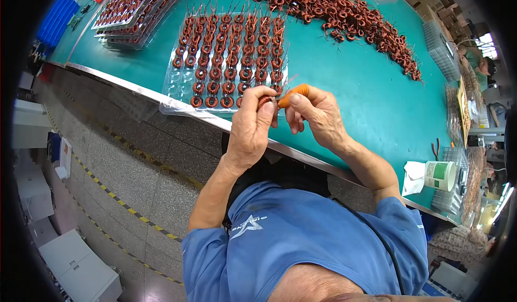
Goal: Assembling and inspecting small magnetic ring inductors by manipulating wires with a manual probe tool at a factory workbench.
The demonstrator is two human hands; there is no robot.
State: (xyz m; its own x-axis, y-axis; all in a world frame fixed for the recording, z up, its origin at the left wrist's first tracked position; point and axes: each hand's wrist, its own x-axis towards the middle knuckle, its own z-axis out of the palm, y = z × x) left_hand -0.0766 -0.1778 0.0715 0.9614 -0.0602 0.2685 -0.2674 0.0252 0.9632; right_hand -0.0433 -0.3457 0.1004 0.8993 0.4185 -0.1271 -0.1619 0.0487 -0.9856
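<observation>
My left hand (251,125) pinches a copper-wound ring coil (264,102) between thumb and fingers, above the near edge of a clear plastic tray (177,78). Close against it, my right hand (321,118) is closed, its fingertips meeting the coil's side. A tapered orange piece (295,93) lies along the right index finger; whether it is a finger sleeve or a tool handle I cannot tell. What the right fingertips pinch is hidden. Rows of similar ring coils (214,88) with upright wire ends fill most of the tray; its near left pockets hold none.
A long heap of loose coils (344,14) spreads over the green table (350,86) at the far right. Stacked filled trays (137,11) and a blue bin (57,18) stand far left. Right: pliers (435,149), a white-green tub (439,175) and a white cloth (413,177).
</observation>
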